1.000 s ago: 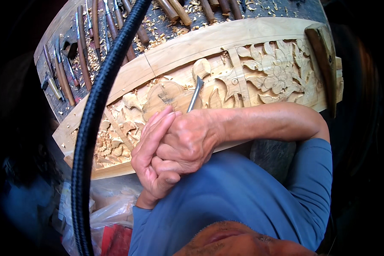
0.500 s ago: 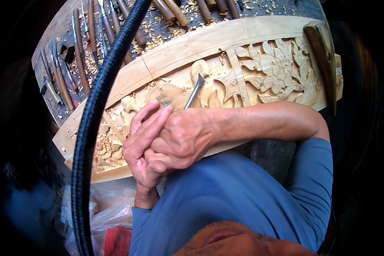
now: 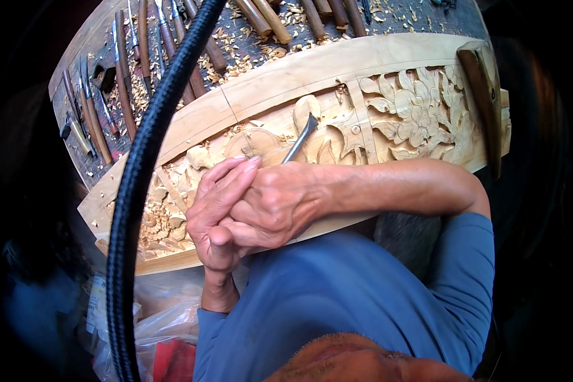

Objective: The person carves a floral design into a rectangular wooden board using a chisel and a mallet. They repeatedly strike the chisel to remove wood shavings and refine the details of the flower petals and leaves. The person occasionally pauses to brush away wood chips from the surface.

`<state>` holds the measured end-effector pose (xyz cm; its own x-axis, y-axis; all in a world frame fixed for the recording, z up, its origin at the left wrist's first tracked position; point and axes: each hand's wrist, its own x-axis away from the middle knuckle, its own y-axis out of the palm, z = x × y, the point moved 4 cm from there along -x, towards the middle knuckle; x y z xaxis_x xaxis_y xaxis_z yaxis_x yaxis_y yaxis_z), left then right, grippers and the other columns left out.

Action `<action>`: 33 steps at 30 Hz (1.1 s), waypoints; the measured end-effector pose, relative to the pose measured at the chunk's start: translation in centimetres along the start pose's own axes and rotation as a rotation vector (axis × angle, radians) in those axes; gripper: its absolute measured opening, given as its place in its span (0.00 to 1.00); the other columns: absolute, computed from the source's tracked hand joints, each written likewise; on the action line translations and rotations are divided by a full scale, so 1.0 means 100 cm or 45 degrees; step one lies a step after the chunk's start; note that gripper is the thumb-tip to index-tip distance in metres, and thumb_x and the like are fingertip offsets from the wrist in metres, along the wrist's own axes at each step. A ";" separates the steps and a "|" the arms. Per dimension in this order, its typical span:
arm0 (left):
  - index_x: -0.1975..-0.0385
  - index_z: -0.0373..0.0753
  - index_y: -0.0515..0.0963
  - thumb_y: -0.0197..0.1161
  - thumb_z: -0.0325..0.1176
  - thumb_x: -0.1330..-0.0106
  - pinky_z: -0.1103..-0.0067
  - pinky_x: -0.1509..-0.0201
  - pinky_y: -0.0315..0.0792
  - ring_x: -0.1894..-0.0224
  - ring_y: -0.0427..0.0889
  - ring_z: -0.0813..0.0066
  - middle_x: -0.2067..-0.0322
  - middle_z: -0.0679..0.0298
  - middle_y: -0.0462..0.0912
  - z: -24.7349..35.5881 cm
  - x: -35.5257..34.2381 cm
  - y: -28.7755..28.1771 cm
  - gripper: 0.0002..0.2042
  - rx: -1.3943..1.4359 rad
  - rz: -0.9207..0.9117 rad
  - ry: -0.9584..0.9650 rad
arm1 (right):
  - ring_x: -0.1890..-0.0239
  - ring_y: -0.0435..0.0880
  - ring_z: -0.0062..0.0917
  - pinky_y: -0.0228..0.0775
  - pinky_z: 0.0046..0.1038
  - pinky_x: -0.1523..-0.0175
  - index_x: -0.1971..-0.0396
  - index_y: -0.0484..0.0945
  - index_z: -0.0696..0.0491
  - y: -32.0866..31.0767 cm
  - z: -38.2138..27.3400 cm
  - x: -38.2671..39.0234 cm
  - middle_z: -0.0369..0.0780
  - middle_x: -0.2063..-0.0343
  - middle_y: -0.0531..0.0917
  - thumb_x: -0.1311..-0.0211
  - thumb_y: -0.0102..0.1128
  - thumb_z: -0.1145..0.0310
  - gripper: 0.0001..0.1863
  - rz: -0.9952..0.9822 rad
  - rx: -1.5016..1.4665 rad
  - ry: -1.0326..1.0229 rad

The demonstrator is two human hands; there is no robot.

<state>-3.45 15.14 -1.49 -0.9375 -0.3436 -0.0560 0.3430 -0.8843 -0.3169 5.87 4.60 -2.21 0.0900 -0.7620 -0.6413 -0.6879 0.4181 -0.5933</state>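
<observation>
Both hands have slid left along the carved panel; right hand grips the chisel, left hand wraps it, near the panel's lower edge.

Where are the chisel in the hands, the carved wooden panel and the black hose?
chisel (image 3: 301, 135): head view, on its metal blade.
carved wooden panel (image 3: 414, 114): head view, on the flower relief.
black hose (image 3: 140, 165): head view, mid-length.

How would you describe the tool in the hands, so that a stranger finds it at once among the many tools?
Find the long pale carved wooden panel across the bench. At its middle, both hands, left hand and right hand, clasp one chisel. Only its grey metal blade shows, tip on the carving; the other tools lie unused behind the panel.
</observation>
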 end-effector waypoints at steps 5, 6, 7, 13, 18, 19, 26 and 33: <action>0.45 0.26 0.87 0.30 0.77 0.21 0.59 0.32 0.77 0.41 0.86 0.47 0.50 0.45 0.91 -0.001 -0.009 0.002 0.53 0.024 0.073 -0.070 | 0.80 0.83 0.29 0.74 0.35 0.75 0.69 0.75 0.55 -0.008 0.007 0.000 0.38 0.81 0.78 0.40 0.62 0.64 0.10 -0.013 0.194 0.008; 0.45 0.26 0.87 0.29 0.76 0.21 0.60 0.33 0.77 0.41 0.86 0.47 0.51 0.45 0.91 -0.003 -0.008 0.002 0.53 0.060 0.084 -0.077 | 0.80 0.83 0.28 0.74 0.34 0.75 0.68 0.74 0.55 -0.010 0.005 -0.001 0.37 0.80 0.78 0.40 0.62 0.64 0.10 -0.009 0.219 0.005; 0.42 0.26 0.86 0.30 0.81 0.25 0.60 0.31 0.76 0.39 0.86 0.47 0.48 0.45 0.90 -0.002 -0.006 0.001 0.56 0.064 0.069 -0.072 | 0.79 0.83 0.27 0.73 0.34 0.75 0.68 0.73 0.55 -0.011 0.004 -0.002 0.36 0.80 0.77 0.38 0.62 0.63 0.11 -0.007 0.244 -0.020; 0.33 0.25 0.78 0.42 0.92 0.42 0.61 0.25 0.72 0.33 0.83 0.52 0.35 0.43 0.83 0.014 0.010 0.016 0.66 0.556 0.078 -0.262 | 0.77 0.78 0.21 0.71 0.28 0.71 0.69 0.74 0.52 -0.015 -0.006 -0.005 0.33 0.77 0.74 0.26 0.63 0.49 0.21 0.013 0.256 -0.161; 0.34 0.26 0.79 0.43 0.95 0.50 0.58 0.24 0.69 0.31 0.80 0.48 0.35 0.39 0.82 0.010 0.011 0.017 0.69 0.629 0.038 -0.213 | 0.77 0.79 0.23 0.71 0.29 0.70 0.69 0.76 0.53 -0.016 -0.005 -0.006 0.34 0.76 0.75 0.27 0.64 0.50 0.20 -0.024 0.112 -0.152; 0.34 0.25 0.79 0.43 0.95 0.51 0.58 0.23 0.69 0.31 0.80 0.48 0.36 0.38 0.81 0.011 0.010 0.016 0.70 0.631 0.032 -0.191 | 0.77 0.79 0.23 0.71 0.29 0.70 0.69 0.77 0.53 -0.016 -0.005 -0.006 0.34 0.76 0.76 0.28 0.64 0.51 0.20 -0.035 0.097 -0.140; 0.34 0.25 0.79 0.42 0.95 0.51 0.57 0.25 0.70 0.32 0.80 0.45 0.38 0.35 0.81 0.017 0.014 0.020 0.70 0.682 0.077 -0.215 | 0.77 0.80 0.24 0.72 0.31 0.70 0.68 0.78 0.53 -0.021 -0.006 -0.009 0.34 0.76 0.76 0.28 0.65 0.52 0.18 0.032 -0.021 -0.113; 0.35 0.23 0.79 0.40 0.94 0.45 0.57 0.24 0.70 0.34 0.81 0.46 0.38 0.36 0.82 0.007 0.010 0.014 0.68 0.600 0.016 -0.254 | 0.78 0.79 0.24 0.70 0.31 0.72 0.69 0.76 0.54 -0.017 -0.003 -0.010 0.34 0.78 0.75 0.29 0.66 0.54 0.18 0.029 -0.027 -0.057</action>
<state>-3.87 13.28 -1.30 -0.9194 -0.3679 0.1391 0.3866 -0.9105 0.1469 6.76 4.50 -0.46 0.1063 -0.7292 -0.6761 -0.7053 0.4240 -0.5681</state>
